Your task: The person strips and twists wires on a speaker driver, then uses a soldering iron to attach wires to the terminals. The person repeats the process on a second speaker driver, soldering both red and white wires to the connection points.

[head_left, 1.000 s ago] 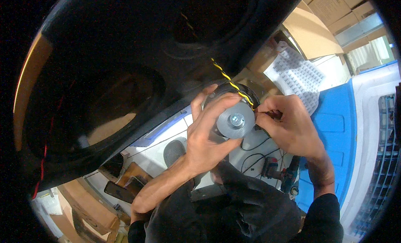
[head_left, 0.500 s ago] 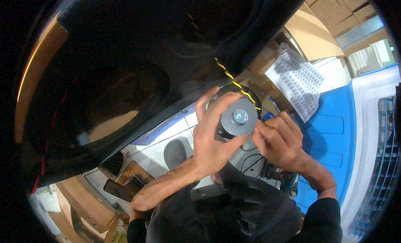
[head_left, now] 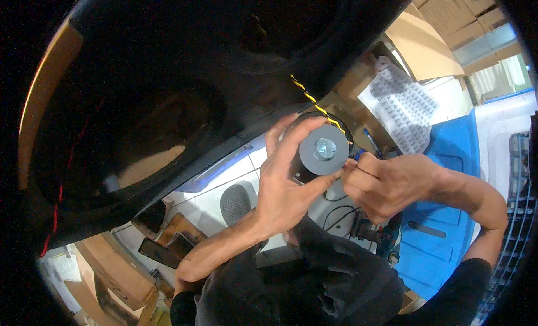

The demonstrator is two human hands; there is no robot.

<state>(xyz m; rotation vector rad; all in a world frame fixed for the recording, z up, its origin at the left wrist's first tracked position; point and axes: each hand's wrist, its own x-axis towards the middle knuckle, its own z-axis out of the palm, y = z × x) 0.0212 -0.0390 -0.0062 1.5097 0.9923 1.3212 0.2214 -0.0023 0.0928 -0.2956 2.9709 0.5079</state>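
Observation:
A loudspeaker driver [head_left: 310, 152] with a round grey magnet faces back-side up in front of me. My left hand [head_left: 286, 180] is wrapped round it, fingers on the far left edge and thumb along the near edge. From the big black speaker cabinet [head_left: 224, 102], a twisted yellow-and-black wire [head_left: 315, 102] runs down to the driver's right edge. My right hand [head_left: 386, 183] is closed in a pinch beside that edge, close to my left thumb. What its fingertips hold is hidden. A blue-handled item [head_left: 360, 154] shows just behind the right fingers.
The cabinet, with round openings, fills the upper left; a red wire [head_left: 60, 191] hangs there. A printed sheet [head_left: 400, 102] lies at upper right near cardboard boxes [head_left: 423, 45]. A blue plastic panel [head_left: 448, 158] stands on the right. Black cables [head_left: 336, 211] lie below my hands.
My right elbow has swung out to the right and up, turning the hand while its pinch stays by the driver. The driver has shifted slightly right and up in my left hand.

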